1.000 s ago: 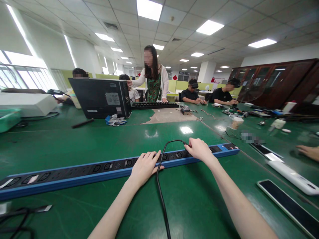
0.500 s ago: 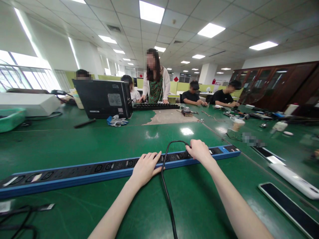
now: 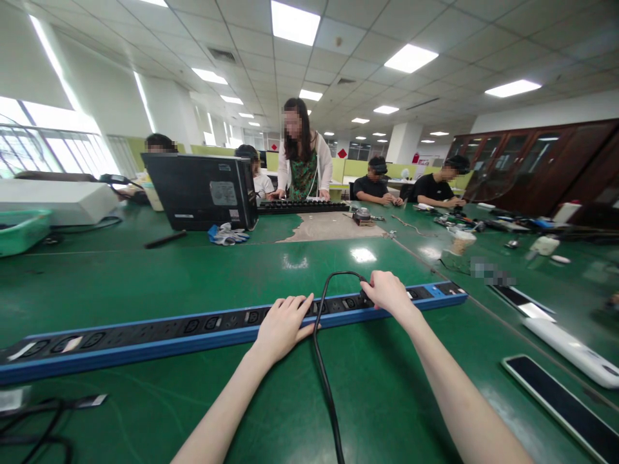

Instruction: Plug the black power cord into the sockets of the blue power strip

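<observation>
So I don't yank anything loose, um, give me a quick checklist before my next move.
1. Left hand resting on the power strip: ok.
2. Right hand on one end of the black cord: ok.
3. Cord's end fully in a socket: cannot tell, that hand hides it.
4. Strip lying on the green table: ok.
5. Cord apart from the phone on the right: ok.

We rest our left hand on a long blue power strip, while our right hand holds the end of a black cable at the strip's sockets. On our green table, a phone lies near our right forearm, and gloves lie just beside a black computer case.
</observation>
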The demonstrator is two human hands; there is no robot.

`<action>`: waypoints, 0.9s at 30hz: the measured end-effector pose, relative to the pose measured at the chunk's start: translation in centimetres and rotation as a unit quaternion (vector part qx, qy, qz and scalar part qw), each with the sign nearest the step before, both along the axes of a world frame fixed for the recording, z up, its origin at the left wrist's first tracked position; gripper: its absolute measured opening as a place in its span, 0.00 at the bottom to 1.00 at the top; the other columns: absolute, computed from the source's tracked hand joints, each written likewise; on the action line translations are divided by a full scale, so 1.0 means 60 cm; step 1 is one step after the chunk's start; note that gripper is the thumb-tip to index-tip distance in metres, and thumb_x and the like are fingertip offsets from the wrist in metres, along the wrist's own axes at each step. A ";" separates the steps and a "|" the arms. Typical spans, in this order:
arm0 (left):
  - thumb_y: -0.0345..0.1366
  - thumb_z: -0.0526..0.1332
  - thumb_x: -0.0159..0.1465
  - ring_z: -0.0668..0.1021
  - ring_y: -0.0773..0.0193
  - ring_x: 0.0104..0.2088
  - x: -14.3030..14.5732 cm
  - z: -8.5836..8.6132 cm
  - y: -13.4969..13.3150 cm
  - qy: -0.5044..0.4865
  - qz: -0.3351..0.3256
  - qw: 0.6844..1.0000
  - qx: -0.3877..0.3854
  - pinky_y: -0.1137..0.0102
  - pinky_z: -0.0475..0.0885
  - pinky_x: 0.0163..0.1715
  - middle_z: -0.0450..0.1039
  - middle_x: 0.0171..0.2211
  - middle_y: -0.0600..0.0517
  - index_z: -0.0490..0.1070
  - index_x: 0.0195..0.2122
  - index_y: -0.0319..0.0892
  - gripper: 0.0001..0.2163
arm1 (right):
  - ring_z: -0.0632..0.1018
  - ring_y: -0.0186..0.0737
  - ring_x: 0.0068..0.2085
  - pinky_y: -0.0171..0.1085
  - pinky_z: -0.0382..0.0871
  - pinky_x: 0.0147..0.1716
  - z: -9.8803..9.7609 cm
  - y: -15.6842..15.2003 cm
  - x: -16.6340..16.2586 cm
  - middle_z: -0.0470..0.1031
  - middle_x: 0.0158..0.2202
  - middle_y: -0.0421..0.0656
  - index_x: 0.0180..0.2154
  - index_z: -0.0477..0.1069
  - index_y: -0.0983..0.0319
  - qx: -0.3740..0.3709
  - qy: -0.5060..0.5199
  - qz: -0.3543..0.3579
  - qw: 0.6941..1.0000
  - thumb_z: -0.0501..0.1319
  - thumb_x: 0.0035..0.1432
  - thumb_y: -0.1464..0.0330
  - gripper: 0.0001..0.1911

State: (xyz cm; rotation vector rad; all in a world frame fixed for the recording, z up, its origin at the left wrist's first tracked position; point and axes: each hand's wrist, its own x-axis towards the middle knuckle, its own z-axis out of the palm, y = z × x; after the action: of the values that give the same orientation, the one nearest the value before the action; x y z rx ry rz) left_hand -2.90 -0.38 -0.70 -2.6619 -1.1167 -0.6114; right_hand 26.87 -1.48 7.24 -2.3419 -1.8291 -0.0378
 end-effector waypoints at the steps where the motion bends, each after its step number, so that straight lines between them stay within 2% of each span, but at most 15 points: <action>1: 0.54 0.55 0.69 0.71 0.52 0.57 0.000 0.000 0.000 -0.001 0.000 1.000 -0.001 0.59 0.64 0.55 0.70 0.58 0.44 0.55 0.70 0.48 0.31 | 0.82 0.46 0.35 0.38 0.69 0.39 0.000 0.000 0.000 0.79 0.27 0.51 0.37 0.76 0.65 0.004 -0.010 -0.001 1.000 0.54 0.67 0.55 0.21; 4: 0.53 0.55 0.70 0.71 0.52 0.57 0.000 0.000 0.000 -0.002 -0.003 1.000 -0.002 0.58 0.64 0.56 0.70 0.58 0.44 0.56 0.70 0.48 0.30 | 0.82 0.47 0.37 0.39 0.69 0.39 0.000 -0.001 0.000 0.80 0.32 0.55 0.37 0.76 0.65 0.010 -0.030 0.000 0.999 0.54 0.67 0.54 0.22; 8: 0.53 0.55 0.70 0.71 0.51 0.56 0.000 0.000 0.000 -0.006 -0.004 1.000 0.001 0.58 0.64 0.55 0.70 0.58 0.44 0.56 0.70 0.48 0.30 | 0.82 0.48 0.37 0.38 0.69 0.39 0.000 -0.004 -0.002 0.80 0.33 0.55 0.38 0.76 0.66 0.016 -0.033 0.006 0.999 0.53 0.67 0.54 0.22; 11: 0.53 0.55 0.70 0.71 0.52 0.57 0.000 -0.001 -0.001 -0.006 -0.001 1.000 0.003 0.58 0.64 0.56 0.70 0.58 0.44 0.56 0.70 0.48 0.30 | 0.82 0.48 0.37 0.38 0.69 0.39 0.000 -0.005 0.000 0.80 0.30 0.54 0.39 0.76 0.66 0.015 -0.018 0.009 1.000 0.54 0.67 0.54 0.23; 16: 0.53 0.55 0.70 0.71 0.52 0.56 0.001 -0.001 -0.001 -0.003 0.003 1.000 0.003 0.58 0.64 0.56 0.70 0.58 0.44 0.56 0.69 0.48 0.30 | 0.81 0.43 0.29 0.37 0.69 0.38 -0.006 0.001 0.008 0.77 0.21 0.46 0.38 0.75 0.65 -0.015 0.040 0.015 0.999 0.52 0.68 0.55 0.22; 19: 0.52 0.55 0.70 0.71 0.52 0.56 0.001 -0.001 -0.002 -0.004 0.003 1.000 0.004 0.58 0.64 0.56 0.70 0.58 0.44 0.56 0.69 0.47 0.30 | 0.80 0.41 0.27 0.35 0.69 0.37 -0.010 0.004 0.004 0.76 0.20 0.44 0.38 0.75 0.64 -0.019 0.049 0.022 0.998 0.53 0.67 0.57 0.19; 23: 0.52 0.55 0.70 0.72 0.52 0.56 0.001 0.000 -0.003 -0.004 0.003 1.000 0.005 0.58 0.64 0.56 0.70 0.58 0.44 0.56 0.69 0.48 0.29 | 0.82 0.44 0.31 0.37 0.69 0.38 -0.011 0.004 -0.006 0.78 0.22 0.47 0.40 0.75 0.64 -0.007 0.009 0.012 1.000 0.53 0.67 0.60 0.17; 27: 0.52 0.55 0.70 0.71 0.51 0.56 0.001 0.001 -0.003 -0.005 0.003 1.000 0.003 0.58 0.64 0.56 0.70 0.58 0.44 0.56 0.69 0.48 0.29 | 0.81 0.42 0.27 0.35 0.69 0.36 -0.009 0.001 0.004 0.77 0.22 0.45 0.40 0.74 0.65 -0.047 0.029 0.046 0.997 0.52 0.68 0.58 0.19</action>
State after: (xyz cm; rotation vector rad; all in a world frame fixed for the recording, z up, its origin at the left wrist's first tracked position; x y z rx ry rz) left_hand -2.87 -0.59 -0.62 -2.6520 -1.1226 -0.6280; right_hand 27.12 -1.42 6.70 -2.2908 -1.9469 0.1289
